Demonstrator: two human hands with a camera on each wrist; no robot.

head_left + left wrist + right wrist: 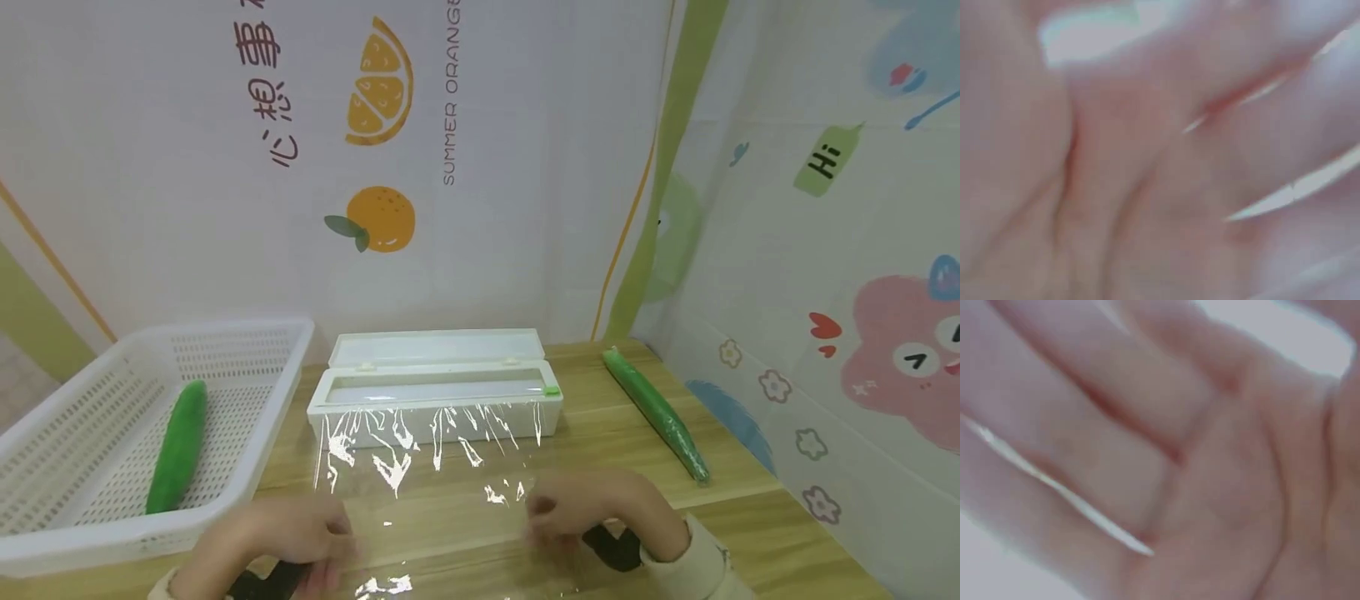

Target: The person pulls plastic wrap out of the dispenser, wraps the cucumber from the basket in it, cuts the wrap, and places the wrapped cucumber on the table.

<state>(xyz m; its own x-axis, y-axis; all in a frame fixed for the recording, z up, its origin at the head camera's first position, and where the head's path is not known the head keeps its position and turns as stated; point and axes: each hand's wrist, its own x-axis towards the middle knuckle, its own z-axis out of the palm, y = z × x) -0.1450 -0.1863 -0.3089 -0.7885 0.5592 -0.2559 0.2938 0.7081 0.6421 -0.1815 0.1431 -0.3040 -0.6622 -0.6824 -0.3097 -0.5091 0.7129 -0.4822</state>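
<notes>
A sheet of clear plastic wrap [427,517] stretches toward me over the table from a white wrap dispenser box [435,417], whose lid stands up at the back. My left hand [296,533] pinches the sheet along its left side, fingertips bent inward. At the right side my right hand [573,504] pinches it too, its fingers blurred. Both wrist views show only a blurred palm, the left palm [1147,187] and the right palm [1222,475], with light between the fingers; the film cannot be made out there.
On the left stands a white plastic basket [288,375] with a green cucumber [178,446] in it. Another cucumber [656,412], shiny as if film-wrapped, lies on the wooden table [592,433] at the right. Printed cloth [495,250] hangs behind and along the right side.
</notes>
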